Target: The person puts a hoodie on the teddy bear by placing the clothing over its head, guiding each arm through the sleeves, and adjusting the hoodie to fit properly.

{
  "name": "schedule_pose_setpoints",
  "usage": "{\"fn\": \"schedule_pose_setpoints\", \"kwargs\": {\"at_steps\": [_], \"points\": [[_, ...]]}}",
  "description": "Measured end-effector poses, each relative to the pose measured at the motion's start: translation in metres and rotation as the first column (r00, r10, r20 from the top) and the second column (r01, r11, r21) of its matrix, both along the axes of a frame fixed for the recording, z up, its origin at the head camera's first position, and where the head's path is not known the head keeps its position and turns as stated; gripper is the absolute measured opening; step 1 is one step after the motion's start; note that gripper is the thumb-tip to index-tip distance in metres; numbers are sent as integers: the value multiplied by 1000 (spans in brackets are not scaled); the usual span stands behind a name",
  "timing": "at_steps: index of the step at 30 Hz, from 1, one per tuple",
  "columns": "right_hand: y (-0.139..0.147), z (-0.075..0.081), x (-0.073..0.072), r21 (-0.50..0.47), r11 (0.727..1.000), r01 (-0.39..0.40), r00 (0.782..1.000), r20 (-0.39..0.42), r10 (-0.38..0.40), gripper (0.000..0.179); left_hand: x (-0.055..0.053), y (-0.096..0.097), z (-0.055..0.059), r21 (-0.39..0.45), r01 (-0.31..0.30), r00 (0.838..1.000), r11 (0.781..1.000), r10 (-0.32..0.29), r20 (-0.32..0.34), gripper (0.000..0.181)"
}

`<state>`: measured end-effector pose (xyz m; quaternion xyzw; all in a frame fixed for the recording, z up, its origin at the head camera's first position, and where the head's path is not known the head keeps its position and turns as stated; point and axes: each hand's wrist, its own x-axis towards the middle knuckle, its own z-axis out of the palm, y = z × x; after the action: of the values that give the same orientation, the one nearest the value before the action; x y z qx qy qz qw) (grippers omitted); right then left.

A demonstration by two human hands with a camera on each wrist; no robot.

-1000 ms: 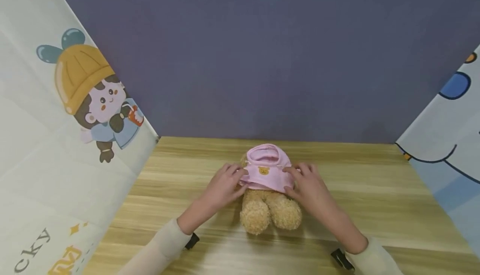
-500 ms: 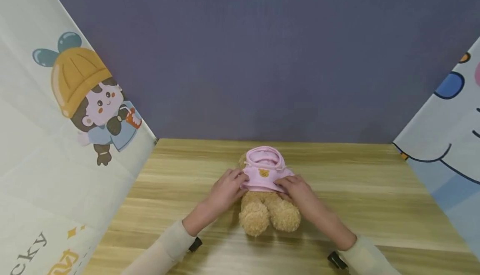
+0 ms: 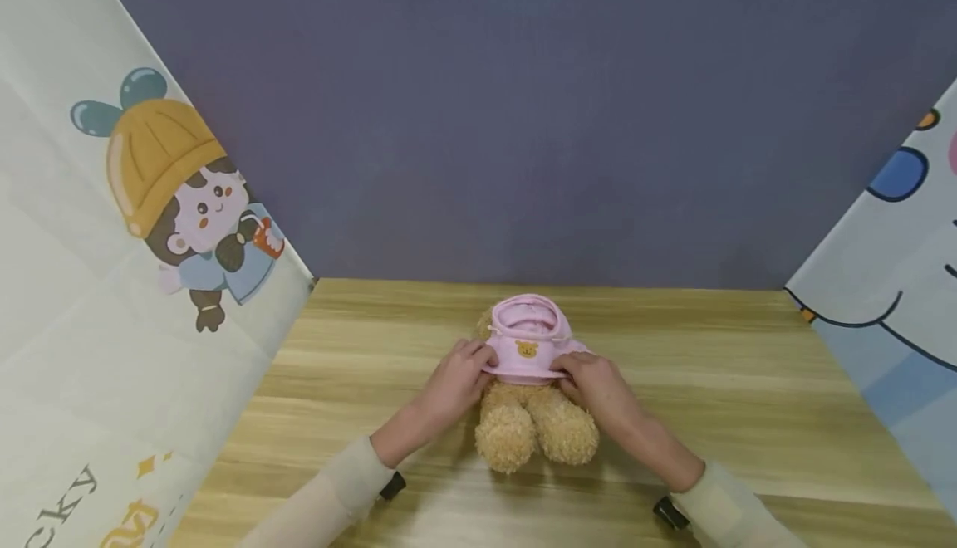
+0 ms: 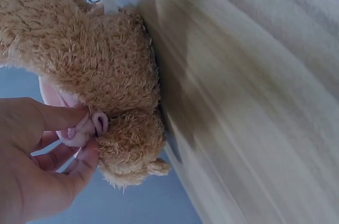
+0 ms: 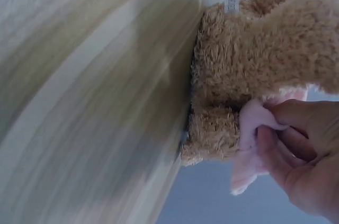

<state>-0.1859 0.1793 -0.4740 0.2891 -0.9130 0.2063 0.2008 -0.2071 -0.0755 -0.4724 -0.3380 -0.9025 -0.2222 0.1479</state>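
Observation:
A tan plush bear (image 3: pixel 507 440) lies on its back on the wooden table, legs toward me. Over its upper body lies a small pink hoodie (image 3: pixel 516 363) with a bear-face patch; the hood opening faces up and the bear's face is hidden. My left hand (image 3: pixel 453 378) pinches the hoodie's left edge between thumb and fingers, plain in the left wrist view beside the plush fur (image 4: pixel 100 60). On the other side my right hand (image 3: pixel 604 390) pinches the hem near the lower right, and the right wrist view shows the pink cloth (image 5: pixel 251 128) folded between thumb and fingers.
The wooden table (image 3: pixel 374 340) ends at a dark grey-blue panel (image 3: pixel 523 116) at the back. A white sheet with a cartoon child (image 3: pixel 198 207) borders the left side, and another printed sheet (image 3: pixel 867 282) the right. A white tag (image 5: pixel 232 3) sticks out of the bear.
My right hand has shifted left and inward along the hoodie's hem. The hoodie lies lower and flatter over the bear's body. My left hand has stayed at the left edge, moving slightly down.

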Motion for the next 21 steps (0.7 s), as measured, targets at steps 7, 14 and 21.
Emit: {"fn": "schedule_pose_setpoints", "kwargs": {"at_steps": [7, 14, 21], "points": [[8, 8, -3, 24, 999, 24, 1000, 17, -24, 17, -6, 0, 12, 13, 29, 1000, 999, -29, -6, 13], [20, 51, -32, 8, 1000, -13, 1000, 2, 12, 21, -39, -1, 49, 36, 66, 997, 997, -64, -45, 12], [17, 100, -93, -6, 999, 46, 999, -30, -46, 14, -97, 3, 83, 45, -5, 995, 999, 10, -102, 12]]}}
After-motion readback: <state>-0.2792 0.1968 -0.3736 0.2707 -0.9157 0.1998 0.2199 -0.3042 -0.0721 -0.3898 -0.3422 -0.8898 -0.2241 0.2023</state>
